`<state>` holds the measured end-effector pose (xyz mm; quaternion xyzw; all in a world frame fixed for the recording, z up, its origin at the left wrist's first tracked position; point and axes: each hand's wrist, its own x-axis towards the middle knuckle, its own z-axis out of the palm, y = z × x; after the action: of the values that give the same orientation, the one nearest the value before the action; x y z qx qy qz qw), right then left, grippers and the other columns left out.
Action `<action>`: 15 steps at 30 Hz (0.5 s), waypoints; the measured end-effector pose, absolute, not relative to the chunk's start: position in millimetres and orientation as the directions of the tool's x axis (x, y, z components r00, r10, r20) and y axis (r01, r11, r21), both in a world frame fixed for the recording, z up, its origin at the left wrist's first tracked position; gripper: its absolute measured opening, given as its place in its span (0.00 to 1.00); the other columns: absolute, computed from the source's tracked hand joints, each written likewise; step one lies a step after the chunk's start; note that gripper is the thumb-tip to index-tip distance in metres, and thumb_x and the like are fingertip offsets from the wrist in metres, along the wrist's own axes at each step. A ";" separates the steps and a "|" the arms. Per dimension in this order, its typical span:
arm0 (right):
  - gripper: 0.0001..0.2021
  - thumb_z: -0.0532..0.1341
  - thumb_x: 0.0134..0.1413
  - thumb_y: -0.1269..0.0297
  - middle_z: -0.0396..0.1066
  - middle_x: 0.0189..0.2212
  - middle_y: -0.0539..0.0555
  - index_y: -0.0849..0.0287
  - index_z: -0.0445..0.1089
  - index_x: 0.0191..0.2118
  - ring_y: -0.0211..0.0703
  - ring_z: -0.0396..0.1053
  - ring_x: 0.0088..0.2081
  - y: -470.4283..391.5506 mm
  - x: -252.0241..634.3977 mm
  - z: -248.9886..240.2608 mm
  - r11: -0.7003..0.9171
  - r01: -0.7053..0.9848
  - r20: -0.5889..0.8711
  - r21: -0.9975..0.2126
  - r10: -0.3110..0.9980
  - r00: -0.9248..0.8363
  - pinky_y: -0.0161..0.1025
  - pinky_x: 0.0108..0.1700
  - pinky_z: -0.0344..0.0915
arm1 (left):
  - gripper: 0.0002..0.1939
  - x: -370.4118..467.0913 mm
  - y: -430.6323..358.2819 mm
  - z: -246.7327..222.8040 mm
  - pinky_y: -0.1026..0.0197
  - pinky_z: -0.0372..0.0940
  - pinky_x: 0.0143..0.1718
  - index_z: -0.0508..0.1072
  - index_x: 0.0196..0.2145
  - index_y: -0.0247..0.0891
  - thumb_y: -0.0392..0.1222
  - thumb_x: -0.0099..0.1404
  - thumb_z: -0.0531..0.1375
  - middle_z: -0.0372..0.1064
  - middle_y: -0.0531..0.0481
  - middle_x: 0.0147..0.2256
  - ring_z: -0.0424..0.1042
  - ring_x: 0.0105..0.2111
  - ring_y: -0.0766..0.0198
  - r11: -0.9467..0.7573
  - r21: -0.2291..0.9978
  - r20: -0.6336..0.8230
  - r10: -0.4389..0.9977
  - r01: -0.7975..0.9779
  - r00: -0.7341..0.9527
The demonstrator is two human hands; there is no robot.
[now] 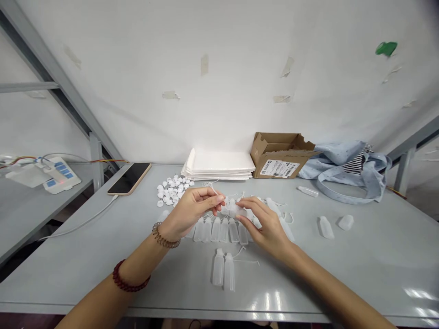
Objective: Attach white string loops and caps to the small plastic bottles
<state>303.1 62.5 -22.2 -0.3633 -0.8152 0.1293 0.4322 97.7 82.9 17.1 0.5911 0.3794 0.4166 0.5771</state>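
My left hand (196, 208) is closed in a pinch on a thin white cord (213, 187). My right hand (264, 224) grips a small translucent plastic bottle (240, 211) by its sides, its neck towards my left fingers. Below and behind both hands lie many similar bottles, with a row of them (216, 229) side by side, partly hidden by my right hand. Closer to me, two more bottles (218, 269) lie together with white cords at their necks. Small white caps (169, 192) are heaped beyond my left hand.
A phone (129, 179) on a charging cable lies at the left. White padded envelopes (222, 163) and an open cardboard box (284, 160) stand against the wall. Light blue fabric (366, 178) is at the right, with several loose bottles (325, 227) in front on the grey table (164, 292).
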 end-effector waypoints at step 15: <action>0.20 0.58 0.57 0.63 0.65 0.40 0.53 0.52 0.58 0.55 0.39 0.70 0.36 53.4 296.8 -22.6 0.381 0.247 0.315 -0.891 0.910 -0.269 0.41 0.41 0.68 | 0.09 114.7 61.9 3.2 0.61 0.67 0.34 0.71 0.36 0.33 0.25 0.60 0.57 0.71 0.45 0.33 0.69 0.33 0.65 -0.865 0.267 0.814 0.439 0.425 0.381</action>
<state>296.8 53.4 -22.6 -0.4113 -0.7033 0.3743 0.4429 114.7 61.9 3.2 0.8310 0.2599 0.4918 0.0069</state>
